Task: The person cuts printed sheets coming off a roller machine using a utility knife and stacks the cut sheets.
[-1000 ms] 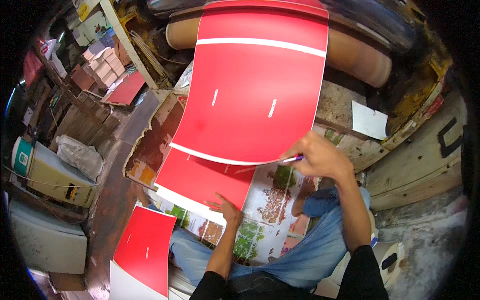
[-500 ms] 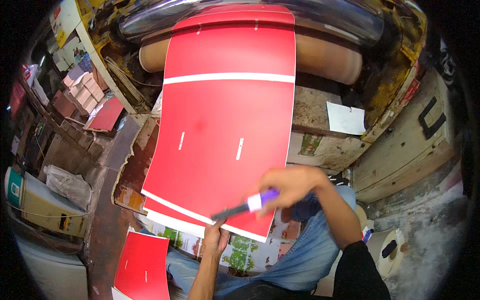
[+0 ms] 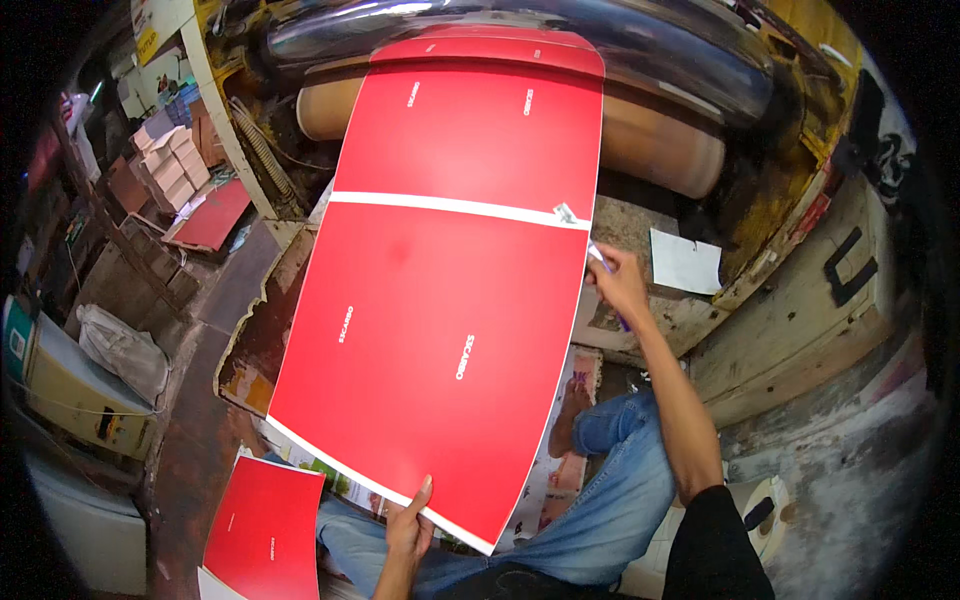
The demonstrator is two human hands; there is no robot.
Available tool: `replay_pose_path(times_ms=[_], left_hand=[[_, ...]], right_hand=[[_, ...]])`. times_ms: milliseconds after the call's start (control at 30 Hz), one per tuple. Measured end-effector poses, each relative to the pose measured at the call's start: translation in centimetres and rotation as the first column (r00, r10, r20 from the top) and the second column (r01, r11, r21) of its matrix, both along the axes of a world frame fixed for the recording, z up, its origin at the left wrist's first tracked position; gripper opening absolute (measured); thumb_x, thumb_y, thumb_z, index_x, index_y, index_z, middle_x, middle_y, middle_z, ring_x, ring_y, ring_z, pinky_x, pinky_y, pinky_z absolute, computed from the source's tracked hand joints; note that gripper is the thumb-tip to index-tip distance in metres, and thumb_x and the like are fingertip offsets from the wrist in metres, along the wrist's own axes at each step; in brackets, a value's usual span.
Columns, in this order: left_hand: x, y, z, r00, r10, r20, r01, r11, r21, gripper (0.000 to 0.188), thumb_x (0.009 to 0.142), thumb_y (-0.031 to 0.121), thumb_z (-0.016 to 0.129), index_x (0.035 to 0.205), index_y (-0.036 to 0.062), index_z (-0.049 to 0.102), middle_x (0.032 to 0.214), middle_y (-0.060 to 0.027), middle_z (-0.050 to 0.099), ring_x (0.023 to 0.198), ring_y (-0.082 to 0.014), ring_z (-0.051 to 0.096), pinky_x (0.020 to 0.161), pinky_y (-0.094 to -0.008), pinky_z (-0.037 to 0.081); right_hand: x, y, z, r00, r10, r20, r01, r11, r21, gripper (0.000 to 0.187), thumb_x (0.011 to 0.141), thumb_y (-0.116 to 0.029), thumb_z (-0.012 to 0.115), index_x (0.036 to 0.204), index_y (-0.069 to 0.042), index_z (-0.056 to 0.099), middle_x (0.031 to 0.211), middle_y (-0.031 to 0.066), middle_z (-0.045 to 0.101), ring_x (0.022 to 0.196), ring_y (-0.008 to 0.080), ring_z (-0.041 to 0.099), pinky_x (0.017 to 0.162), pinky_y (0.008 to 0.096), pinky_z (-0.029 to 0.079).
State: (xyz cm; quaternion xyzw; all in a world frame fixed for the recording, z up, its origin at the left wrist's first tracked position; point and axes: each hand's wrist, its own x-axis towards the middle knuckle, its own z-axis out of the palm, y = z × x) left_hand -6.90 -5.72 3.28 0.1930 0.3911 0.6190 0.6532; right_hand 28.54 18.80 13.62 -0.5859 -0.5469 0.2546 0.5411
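A long red printed sheet (image 3: 420,300) with a white cross band (image 3: 450,206) comes down toward me from the rollers. At its lower white edge, my left hand (image 3: 408,530) is closed, thumb on top and the fingers underneath. Beside the sheet's right edge, just below the band, my right hand (image 3: 618,285) is closed around a purple-and-white cutter knife (image 3: 600,257). The knife's purple end shows under that hand; its blade cannot be clearly made out. A small greyish patch (image 3: 565,213) shows on the band close to the knife, and its nature is unclear.
A shiny metal roller (image 3: 520,60) and a brown roller (image 3: 660,140) lie behind the sheet. Another red sheet (image 3: 265,520) rests low on the left. White paper (image 3: 686,261) lies on the machine ledge. My jeans-clad legs (image 3: 610,480) are beneath.
The red sheet has come down toward me, bringing its white band lower. My right hand has moved the knife from the bottom edge up to the right edge. My left hand has shifted slightly left and down.
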Motion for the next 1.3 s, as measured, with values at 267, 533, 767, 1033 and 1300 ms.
replay_pose_path(times_ms=[267,533,767,1033,1300], left_hand=[[-1.5,-2.1,0.1,0.998,-0.06,0.034,0.063,0.993,-0.103,0.057,0.089,-0.003,0.059,0.138,0.0006,0.03,0.13,-0.0182,0.049,0.115,-0.0263,0.056,0.093,-0.0409,0.054],[-2.2,-2.9,-7.0,0.976,-0.173,-0.133,0.15,0.974,-0.169,0.048,0.088,0.005,0.066,0.128,-0.0003,0.04,0.114,-0.0145,0.06,0.093,-0.0228,0.066,0.07,-0.0368,0.062],[-3.8,-4.0,-8.4,0.975,-0.163,-0.152,0.111,0.947,-0.3,0.032,0.088,0.003,0.065,0.117,-0.0047,0.052,0.103,-0.0152,0.065,0.086,-0.0234,0.068,0.07,-0.0365,0.062],[-4.8,1.6,-12.3,0.984,-0.006,-0.179,-0.033,0.977,-0.213,0.034,0.086,-0.001,0.066,0.117,-0.0062,0.053,0.108,-0.0134,0.063,0.092,-0.0226,0.066,0.076,-0.0349,0.059],[-2.2,11.2,-20.6,0.966,0.185,-0.182,-0.239,0.91,-0.339,0.043,0.083,0.0,0.07,0.116,-0.0127,0.044,0.106,-0.0199,0.062,0.088,-0.0304,0.066,0.073,-0.0484,0.061]], right_hand=[[4.5,-1.7,2.3,0.544,-0.452,0.707,-0.144,0.78,0.61,0.053,0.071,0.001,0.071,0.122,-0.011,0.06,0.101,0.0076,0.06,0.063,0.0199,0.059,0.053,0.034,0.05],[4.2,-2.4,11.5,0.513,-0.204,0.834,-0.459,0.756,0.467,0.045,0.062,0.008,0.06,0.103,-0.01,0.066,0.097,0.0116,0.068,0.081,0.0325,0.067,0.069,0.0369,0.055],[2.7,-3.9,15.7,0.617,-0.142,0.774,-0.423,0.77,0.479,0.045,0.06,0.008,0.061,0.102,-0.009,0.066,0.093,0.0119,0.067,0.08,0.032,0.067,0.068,0.0362,0.054],[1.8,-6.2,12.8,0.574,-0.054,0.817,-0.462,0.802,0.378,0.041,0.062,0.006,0.062,0.101,-0.005,0.068,0.093,0.0125,0.07,0.079,0.0264,0.07,0.068,0.0332,0.055],[-1.8,-8.9,3.8,0.664,0.141,0.734,-0.447,0.862,0.239,0.034,0.064,0.001,0.058,0.093,-0.009,0.072,0.082,0.0135,0.07,0.069,0.0307,0.067,0.065,0.038,0.056]])
